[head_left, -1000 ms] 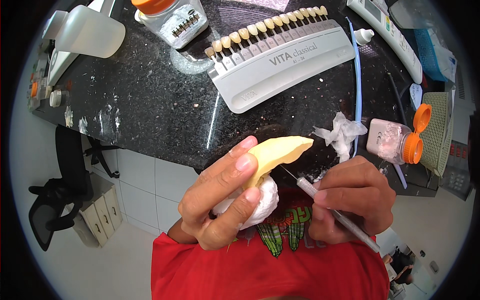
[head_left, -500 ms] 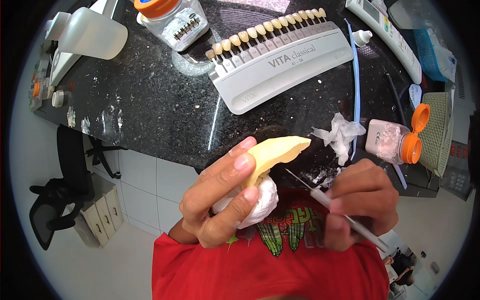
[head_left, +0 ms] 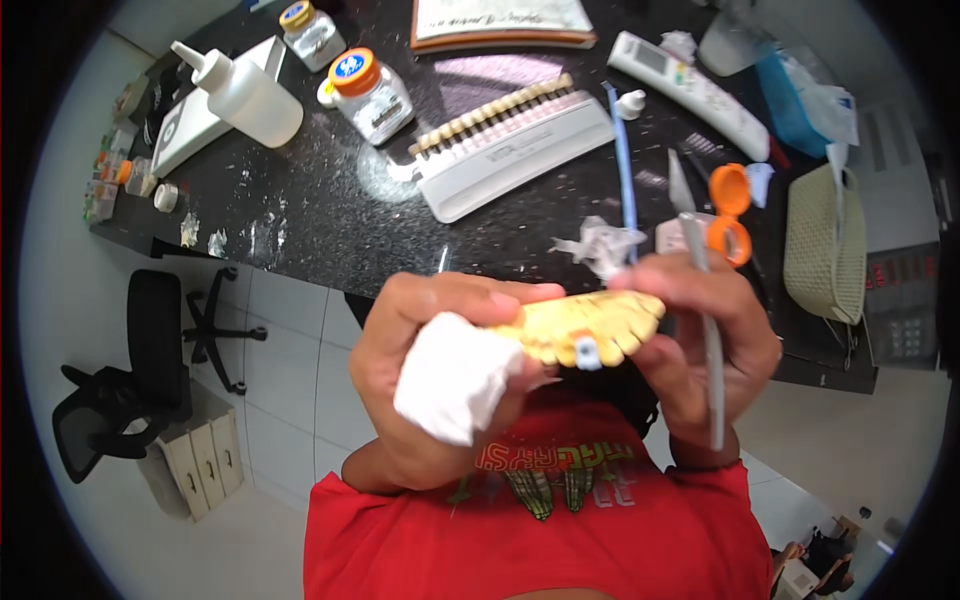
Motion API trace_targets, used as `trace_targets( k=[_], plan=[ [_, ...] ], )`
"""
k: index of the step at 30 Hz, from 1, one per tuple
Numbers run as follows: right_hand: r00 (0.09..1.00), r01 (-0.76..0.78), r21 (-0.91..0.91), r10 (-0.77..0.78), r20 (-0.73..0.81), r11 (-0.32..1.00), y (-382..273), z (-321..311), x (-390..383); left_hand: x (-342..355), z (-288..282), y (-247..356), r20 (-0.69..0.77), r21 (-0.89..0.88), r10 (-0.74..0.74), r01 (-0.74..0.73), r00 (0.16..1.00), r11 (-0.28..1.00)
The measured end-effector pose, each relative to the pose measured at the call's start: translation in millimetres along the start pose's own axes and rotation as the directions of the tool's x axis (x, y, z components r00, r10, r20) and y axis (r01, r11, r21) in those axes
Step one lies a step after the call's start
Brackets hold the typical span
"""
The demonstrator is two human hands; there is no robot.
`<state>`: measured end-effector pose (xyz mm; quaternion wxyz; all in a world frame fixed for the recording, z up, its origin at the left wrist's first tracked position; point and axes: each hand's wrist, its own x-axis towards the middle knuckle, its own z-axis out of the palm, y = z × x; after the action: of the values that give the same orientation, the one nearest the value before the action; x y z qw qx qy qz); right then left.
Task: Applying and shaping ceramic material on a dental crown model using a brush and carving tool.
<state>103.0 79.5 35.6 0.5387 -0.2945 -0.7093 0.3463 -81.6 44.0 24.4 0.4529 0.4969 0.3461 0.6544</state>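
Note:
A yellow dental cast with a scalloped, toothed edge is held level between my hands, above my red shirt. My left hand is closed on the cast's left end and on a white wad; whether this is tissue or plaster I cannot tell. On the cast's near edge sits a small pale, tooth-like piece. My right hand pinches the cast's right end between thumb and finger. That same hand also grips a slim metal carving knife, its flat blade pointing up and away from the cast.
On the black speckled counter lie a tooth shade guide, a blue stick and crumpled film. Behind stand a squeeze bottle and an orange-lidded jar. A pink-powder jar and woven basket are at right.
The cast has turned so its toothed edge shows, with the wad now nearer me. My right hand has come in to hold the cast's end; the knife has swung upright. My view takes in more counter.

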Motion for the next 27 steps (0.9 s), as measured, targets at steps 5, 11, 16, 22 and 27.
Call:
trace_targets(
  k=[5,11,16,22,27],
  plan=[
    [1.000,0.013,0.064,-0.011,-0.029,0.998,-14,-15,-7,4,26,15,-0.014,-0.040,-0.154,0.153,0.988,0.987],
    [0.977,-0.132,0.286,0.173,-0.123,0.949,-34,-34,-22,1,58,17,0.066,-0.158,-0.167,0.175,0.984,0.972],
    [0.959,-0.060,0.395,0.163,-0.231,0.917,-38,-50,-30,-3,95,12,0.119,-0.373,-0.142,0.177,0.983,0.911],
    [0.956,0.044,0.052,-0.027,-0.293,0.998,-24,-74,-38,-3,113,2,0.135,-0.413,-0.193,0.232,0.972,0.881],
    [0.862,0.098,0.008,-0.081,-0.501,0.995,-21,-84,-44,-2,125,6,0.076,-0.233,-0.111,0.126,0.991,0.964]
  ],
)
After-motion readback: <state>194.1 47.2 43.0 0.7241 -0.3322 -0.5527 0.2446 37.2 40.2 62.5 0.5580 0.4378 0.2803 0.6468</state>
